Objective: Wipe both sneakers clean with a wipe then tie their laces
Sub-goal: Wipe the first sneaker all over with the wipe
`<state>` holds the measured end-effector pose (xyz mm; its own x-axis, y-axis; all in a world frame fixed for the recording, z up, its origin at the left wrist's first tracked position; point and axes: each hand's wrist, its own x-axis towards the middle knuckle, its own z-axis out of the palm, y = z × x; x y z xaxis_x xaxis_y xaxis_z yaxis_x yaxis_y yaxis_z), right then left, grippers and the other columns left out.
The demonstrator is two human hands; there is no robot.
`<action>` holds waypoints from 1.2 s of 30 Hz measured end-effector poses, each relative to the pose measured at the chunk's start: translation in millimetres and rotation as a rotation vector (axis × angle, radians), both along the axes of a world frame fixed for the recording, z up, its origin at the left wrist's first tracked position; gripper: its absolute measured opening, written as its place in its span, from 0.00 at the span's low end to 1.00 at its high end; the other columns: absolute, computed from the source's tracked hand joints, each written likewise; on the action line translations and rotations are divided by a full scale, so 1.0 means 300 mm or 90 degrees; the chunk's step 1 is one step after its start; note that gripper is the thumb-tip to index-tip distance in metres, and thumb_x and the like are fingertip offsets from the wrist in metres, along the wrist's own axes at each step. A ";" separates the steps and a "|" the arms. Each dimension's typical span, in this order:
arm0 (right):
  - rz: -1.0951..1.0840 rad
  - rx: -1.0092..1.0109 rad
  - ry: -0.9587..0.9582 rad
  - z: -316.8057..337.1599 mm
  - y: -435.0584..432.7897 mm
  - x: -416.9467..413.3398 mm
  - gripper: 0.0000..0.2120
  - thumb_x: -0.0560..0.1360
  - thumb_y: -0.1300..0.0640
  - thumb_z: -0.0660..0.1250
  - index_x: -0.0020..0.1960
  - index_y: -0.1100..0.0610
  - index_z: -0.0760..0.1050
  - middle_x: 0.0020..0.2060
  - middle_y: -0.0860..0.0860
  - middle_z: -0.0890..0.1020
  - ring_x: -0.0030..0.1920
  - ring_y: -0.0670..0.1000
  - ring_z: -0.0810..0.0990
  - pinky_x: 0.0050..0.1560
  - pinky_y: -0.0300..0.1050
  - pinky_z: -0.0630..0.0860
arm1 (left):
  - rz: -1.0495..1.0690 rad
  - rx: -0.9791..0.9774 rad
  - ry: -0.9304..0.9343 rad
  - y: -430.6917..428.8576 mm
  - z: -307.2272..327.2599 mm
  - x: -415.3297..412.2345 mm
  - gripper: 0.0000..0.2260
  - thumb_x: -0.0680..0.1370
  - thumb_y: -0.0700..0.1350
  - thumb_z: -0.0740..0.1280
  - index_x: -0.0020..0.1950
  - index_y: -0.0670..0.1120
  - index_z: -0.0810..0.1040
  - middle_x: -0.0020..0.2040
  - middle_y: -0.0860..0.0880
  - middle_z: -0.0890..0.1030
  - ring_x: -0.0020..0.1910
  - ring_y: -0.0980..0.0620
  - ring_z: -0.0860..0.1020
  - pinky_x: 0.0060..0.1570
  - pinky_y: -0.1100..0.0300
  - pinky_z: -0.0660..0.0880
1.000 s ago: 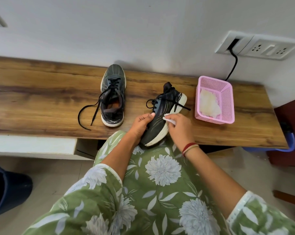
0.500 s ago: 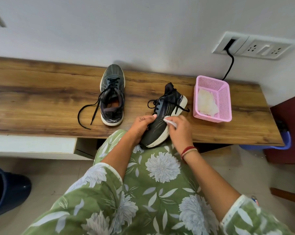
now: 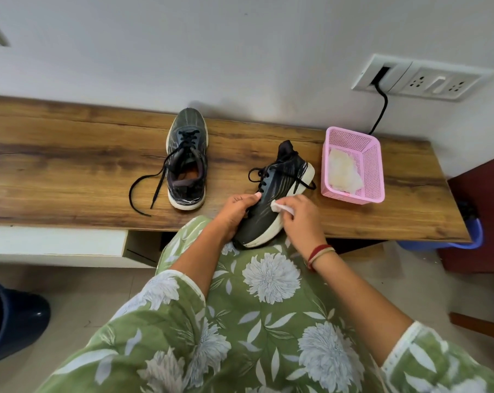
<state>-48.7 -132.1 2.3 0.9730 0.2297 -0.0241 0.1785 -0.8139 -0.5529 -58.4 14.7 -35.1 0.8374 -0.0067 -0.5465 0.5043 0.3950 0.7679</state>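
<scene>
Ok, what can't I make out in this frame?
Head view only.
1. Held sneaker: sole and far side face away; the left hand covers one side of its front.
2. Wipe: mostly hidden in the right hand's grip.
3. White wad in the pink basket: too blurred to identify.
4. Dark blue container: cut off by the left edge.

No words, brand names or numbers can be read anywhere in this view. The sneaker (image 3: 186,160) standing on the wooden bench (image 3: 69,171) has a small pale mark on its heel rim, too small and blurred to make out as a logo or letters. The second sneaker (image 3: 271,199), tilted at the bench edge, shows thin pale stripes along its side: a pattern, not lettering.
</scene>
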 end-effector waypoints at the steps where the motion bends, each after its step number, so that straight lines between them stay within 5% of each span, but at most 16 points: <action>1: 0.011 -0.017 -0.004 -0.011 0.005 -0.011 0.10 0.75 0.64 0.62 0.53 0.58 0.79 0.45 0.53 0.76 0.48 0.51 0.73 0.52 0.50 0.73 | 0.000 -0.002 -0.004 -0.003 0.003 0.000 0.14 0.79 0.42 0.64 0.35 0.45 0.81 0.29 0.50 0.81 0.27 0.57 0.78 0.29 0.67 0.73; 10: 0.305 -0.083 -0.054 0.019 0.037 -0.138 0.10 0.74 0.67 0.60 0.51 0.59 0.78 0.42 0.52 0.74 0.43 0.49 0.70 0.44 0.44 0.73 | -0.027 -0.011 -0.037 -0.003 -0.006 -0.008 0.18 0.80 0.41 0.63 0.31 0.45 0.82 0.30 0.48 0.81 0.28 0.55 0.77 0.31 0.65 0.74; 15: 0.107 -0.062 -0.093 0.007 0.025 -0.046 0.10 0.75 0.65 0.63 0.54 0.58 0.78 0.45 0.52 0.75 0.48 0.50 0.72 0.49 0.40 0.69 | -0.035 -0.006 -0.028 0.003 0.001 -0.008 0.19 0.80 0.43 0.63 0.29 0.47 0.82 0.29 0.50 0.80 0.27 0.56 0.77 0.30 0.66 0.73; 21: 0.206 -0.089 -0.019 -0.026 0.018 -0.127 0.09 0.75 0.64 0.62 0.51 0.56 0.78 0.43 0.51 0.74 0.43 0.49 0.72 0.43 0.43 0.72 | -0.056 -0.015 -0.041 0.002 -0.012 -0.005 0.17 0.79 0.41 0.64 0.32 0.46 0.83 0.34 0.47 0.83 0.32 0.54 0.79 0.36 0.64 0.76; 23: 0.221 0.007 0.106 0.006 -0.006 -0.090 0.09 0.75 0.63 0.63 0.49 0.53 0.79 0.42 0.49 0.75 0.39 0.43 0.71 0.40 0.37 0.70 | -0.061 -0.007 -0.042 -0.002 -0.014 -0.004 0.16 0.79 0.42 0.64 0.32 0.46 0.83 0.33 0.47 0.83 0.31 0.53 0.79 0.36 0.63 0.76; 26: -0.011 0.222 0.144 0.034 -0.024 0.014 0.08 0.75 0.63 0.64 0.50 0.54 0.79 0.44 0.47 0.77 0.31 0.39 0.72 0.30 0.30 0.69 | -0.064 0.019 -0.028 0.000 -0.013 -0.005 0.15 0.78 0.46 0.66 0.32 0.47 0.83 0.31 0.47 0.82 0.29 0.52 0.78 0.34 0.62 0.74; 29: -0.131 0.141 -0.028 0.019 -0.026 0.145 0.09 0.75 0.64 0.64 0.52 0.56 0.80 0.49 0.53 0.79 0.44 0.48 0.77 0.45 0.40 0.76 | -0.058 0.048 -0.016 -0.010 -0.016 -0.006 0.14 0.78 0.46 0.67 0.33 0.47 0.83 0.32 0.47 0.82 0.29 0.53 0.78 0.34 0.62 0.74; 36: 0.096 -0.058 -0.044 -0.041 0.015 0.127 0.11 0.75 0.65 0.62 0.54 0.60 0.79 0.48 0.55 0.76 0.50 0.53 0.73 0.53 0.45 0.71 | -0.036 0.061 -0.012 -0.009 -0.028 -0.008 0.12 0.78 0.47 0.66 0.37 0.45 0.82 0.33 0.47 0.82 0.31 0.53 0.78 0.35 0.62 0.73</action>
